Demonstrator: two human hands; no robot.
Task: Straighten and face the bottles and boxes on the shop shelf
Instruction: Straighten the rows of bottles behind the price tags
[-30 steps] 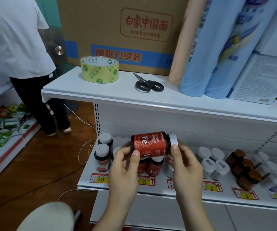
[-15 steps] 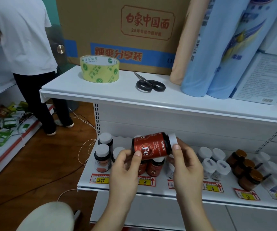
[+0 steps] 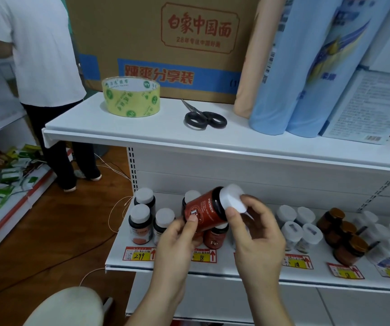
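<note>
A red Fe bottle (image 3: 207,211) with a white cap is held tilted above the lower shelf (image 3: 236,267), its cap pointing up and to the right. My left hand (image 3: 177,241) grips its base and label from below. My right hand (image 3: 252,229) pinches the white cap between thumb and fingers. Below it stand more red Fe bottles (image 3: 215,237), partly hidden by my hands. Dark bottles with white caps (image 3: 140,222) stand to the left, white-capped jars (image 3: 301,228) and amber jars (image 3: 344,236) to the right.
The top shelf (image 3: 118,135) carries a tape roll (image 3: 130,96), black scissors (image 3: 204,117), a large cardboard box (image 3: 165,43), blue rolls (image 3: 290,67) and a white box (image 3: 365,107). A person in a white shirt (image 3: 32,55) stands at the left by another shelf. Thin wires lie on the wooden floor (image 3: 48,231).
The bottle has tipped from lying sideways to cap-up and to the right. My right hand has shifted round the cap, and my left hand has moved under the base.
</note>
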